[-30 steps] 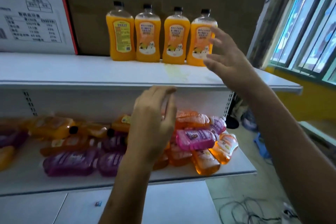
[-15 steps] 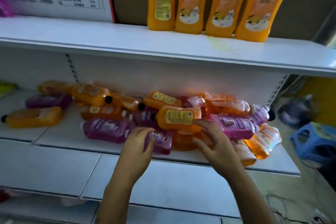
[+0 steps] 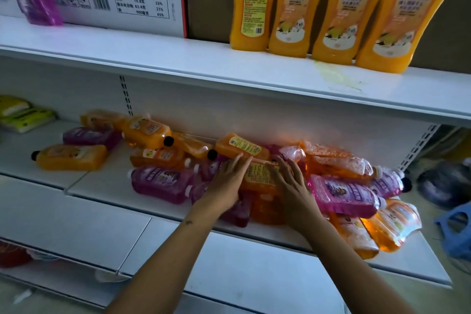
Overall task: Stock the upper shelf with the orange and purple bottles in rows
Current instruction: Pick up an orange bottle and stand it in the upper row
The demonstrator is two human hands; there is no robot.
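Both hands are now closing in on one bottle in the lower-shelf pile, after reaching toward it half a second ago. The left hand [image 3: 226,183] is lying with straight fingers against the left side of an orange bottle [image 3: 261,173], and the right hand [image 3: 290,186] is lying flat against its right side; neither is curling round it yet, so both are still open and pressing rather than gripping. That bottle is resting on top of the heap of orange and purple bottles on the lower shelf [image 3: 107,186], near the middle. Its long axis is running roughly left to right, slightly tilted, so the hands are bracketing it across its length; which end carries the cap I cannot tell. Both hands are about equally close to it. Four orange bottles [image 3: 339,13] are standing upright in a row at the far right of the upper shelf [image 3: 153,58], directly above and beyond the hands, with bare shelf in front of them.
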